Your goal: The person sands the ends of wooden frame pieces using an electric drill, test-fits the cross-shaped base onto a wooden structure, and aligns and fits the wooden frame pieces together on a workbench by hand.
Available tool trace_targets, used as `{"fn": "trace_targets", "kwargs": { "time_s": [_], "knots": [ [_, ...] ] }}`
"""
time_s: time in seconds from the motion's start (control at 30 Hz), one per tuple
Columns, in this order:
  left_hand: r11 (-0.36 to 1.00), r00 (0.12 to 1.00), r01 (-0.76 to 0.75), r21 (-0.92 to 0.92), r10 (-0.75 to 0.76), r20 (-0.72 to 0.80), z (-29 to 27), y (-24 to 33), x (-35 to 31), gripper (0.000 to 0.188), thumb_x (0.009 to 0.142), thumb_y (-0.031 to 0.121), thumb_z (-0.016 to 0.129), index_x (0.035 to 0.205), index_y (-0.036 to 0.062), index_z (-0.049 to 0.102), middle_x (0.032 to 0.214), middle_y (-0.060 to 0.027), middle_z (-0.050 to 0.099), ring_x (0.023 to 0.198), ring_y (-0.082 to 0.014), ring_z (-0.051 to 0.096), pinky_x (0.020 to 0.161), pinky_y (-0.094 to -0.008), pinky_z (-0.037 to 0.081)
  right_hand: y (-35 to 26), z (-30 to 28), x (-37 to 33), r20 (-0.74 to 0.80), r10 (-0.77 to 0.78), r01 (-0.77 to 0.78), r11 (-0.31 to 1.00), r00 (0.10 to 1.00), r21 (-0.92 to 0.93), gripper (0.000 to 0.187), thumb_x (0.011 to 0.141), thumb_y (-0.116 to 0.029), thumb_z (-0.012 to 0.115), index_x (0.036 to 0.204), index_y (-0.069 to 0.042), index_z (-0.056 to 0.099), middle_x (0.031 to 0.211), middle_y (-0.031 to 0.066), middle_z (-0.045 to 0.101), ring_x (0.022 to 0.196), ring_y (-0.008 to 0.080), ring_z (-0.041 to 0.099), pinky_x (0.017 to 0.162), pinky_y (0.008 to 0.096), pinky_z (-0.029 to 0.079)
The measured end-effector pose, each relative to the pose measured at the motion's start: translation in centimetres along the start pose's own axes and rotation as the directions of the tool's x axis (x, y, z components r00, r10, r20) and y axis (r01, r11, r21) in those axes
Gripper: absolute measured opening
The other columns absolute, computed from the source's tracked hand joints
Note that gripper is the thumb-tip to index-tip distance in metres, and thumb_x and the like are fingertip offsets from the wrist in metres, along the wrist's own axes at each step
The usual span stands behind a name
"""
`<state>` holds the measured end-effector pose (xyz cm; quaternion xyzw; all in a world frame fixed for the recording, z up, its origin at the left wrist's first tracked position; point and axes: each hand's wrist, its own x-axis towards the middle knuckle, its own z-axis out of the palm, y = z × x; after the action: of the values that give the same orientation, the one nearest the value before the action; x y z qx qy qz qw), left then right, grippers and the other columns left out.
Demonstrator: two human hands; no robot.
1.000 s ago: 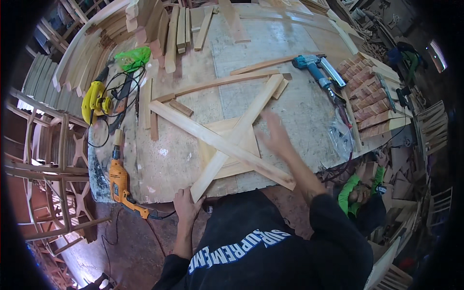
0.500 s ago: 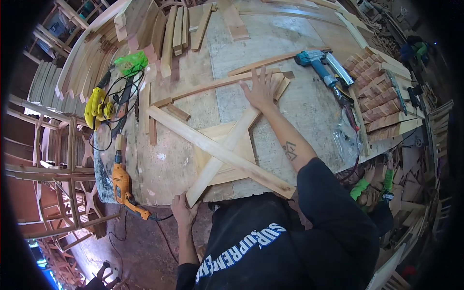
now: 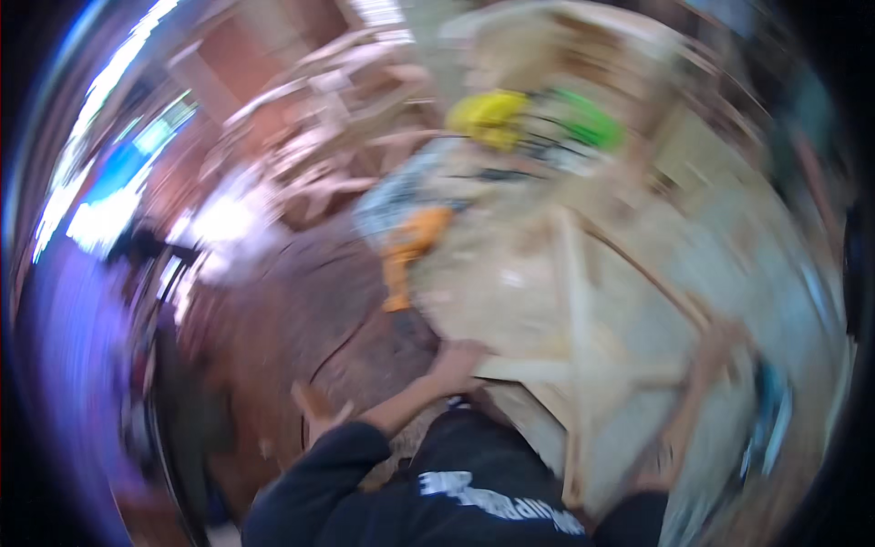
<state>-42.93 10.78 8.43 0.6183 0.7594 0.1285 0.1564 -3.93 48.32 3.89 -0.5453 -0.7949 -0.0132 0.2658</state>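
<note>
Strong motion blur covers the whole picture. Two pale wooden slats form an X on the worktable (image 3: 492, 292): one slat (image 3: 574, 292) points away from me, and the other slat (image 3: 524, 368) runs crosswise. My left hand (image 3: 463, 361) is at the near left end of the crosswise slat, touching it or close to it; its fingers are smeared. My right hand (image 3: 723, 345) lies over the opposite end of the X, by a thin wooden rail (image 3: 645, 263). Its fingers are blurred too.
On the table's left side lies an orange drill (image 3: 416, 239). Beyond it are a yellow power tool (image 3: 489, 118) and a green plastic bag (image 3: 590, 118). A blurred blue tool (image 3: 770, 410) sits at the right. Wooden chair frames (image 3: 337, 128) crowd the floor beyond the table's left edge.
The view has swung sharply to the left, so the table appears turned and shifted right, with more floor showing. Both hands keep to about the same ends of the X.
</note>
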Motion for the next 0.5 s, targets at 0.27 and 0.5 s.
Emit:
{"fn": "trace_targets", "kwargs": {
  "time_s": [0.27, 0.5],
  "knots": [
    [0.975, 0.971, -0.088, 0.202, 0.13, -0.202, 2.9, -1.8, -2.3, 0.076, 0.074, 0.052, 0.068, 0.134, 0.0145, 0.043, 0.135, -0.0137, 0.043, 0.128, -0.0346, 0.038, 0.098, -0.0482, 0.033, -8.8, 6.3, 5.6, 0.004, 0.022, -0.022, 0.999, 1.0, -0.026, 0.055, 0.098, -0.045, 0.043, 0.144, -0.015, 0.037, 0.156, 0.0157, 0.022, 0.145, 0.0375, 0.014, 0.114, 0.0576, 0.013],
    [0.982, 0.971, -0.066, 0.177, 0.104, -0.215, 3.1, -1.2, -0.7, 0.084, 0.066, 0.045, 0.078, 0.135, 0.0152, 0.042, 0.135, -0.0131, 0.043, 0.129, -0.0348, 0.038, 0.099, -0.0498, 0.033, -30.6, 6.7, 3.5, 0.517, -0.105, 0.095, 0.994, 0.849, 0.047, 0.069, 0.097, -0.051, 0.038, 0.153, -0.019, 0.016, 0.161, 0.0099, 0.007, 0.147, 0.0341, 0.002, 0.111, 0.0651, 0.0]
  ]
}}
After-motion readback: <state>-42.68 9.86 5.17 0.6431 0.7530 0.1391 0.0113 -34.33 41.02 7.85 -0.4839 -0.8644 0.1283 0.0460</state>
